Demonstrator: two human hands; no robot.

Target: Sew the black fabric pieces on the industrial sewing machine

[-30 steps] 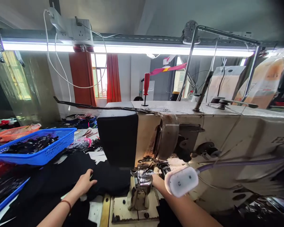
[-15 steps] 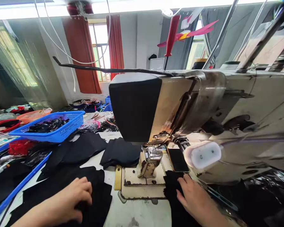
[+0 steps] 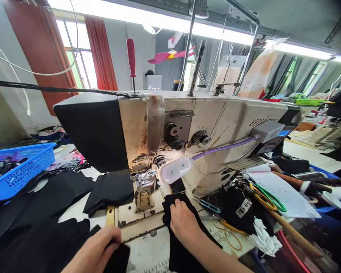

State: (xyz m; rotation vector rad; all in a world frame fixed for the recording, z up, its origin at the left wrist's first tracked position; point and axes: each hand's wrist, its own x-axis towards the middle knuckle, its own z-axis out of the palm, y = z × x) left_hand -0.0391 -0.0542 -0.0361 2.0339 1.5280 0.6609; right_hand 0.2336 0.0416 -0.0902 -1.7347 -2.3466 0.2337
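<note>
My left hand [image 3: 104, 244] is at the lower left, its thumb and fingers closed on a black fabric piece [image 3: 118, 259] that hangs below them. More black fabric pieces [image 3: 45, 242] lie in a pile left of it. To the right of the needle area, my right hand [image 3: 184, 222] has curled fingers gripping the top of a black fabric strip [image 3: 178, 254] on the table. Between and beyond my hands stands the sewing machine [image 3: 230, 113], with its metal presser area [image 3: 144, 182] over the bed plate. A folded black fabric stack [image 3: 110, 191] rests behind the bed's left side.
A white lamp [image 3: 174, 170] on a purple cable hangs near the needle. A phone [image 3: 178, 185] lies behind my right hand. Further right are teal snips [image 3: 207, 206], yellow-and-green-handled scissors [image 3: 268, 197] and paper [image 3: 284, 189]. A blue basket [image 3: 31, 170] stands at left.
The view has turned to the right. My left hand has closed on a black fabric piece and moved toward the machine bed. My right hand stays on the black strip.
</note>
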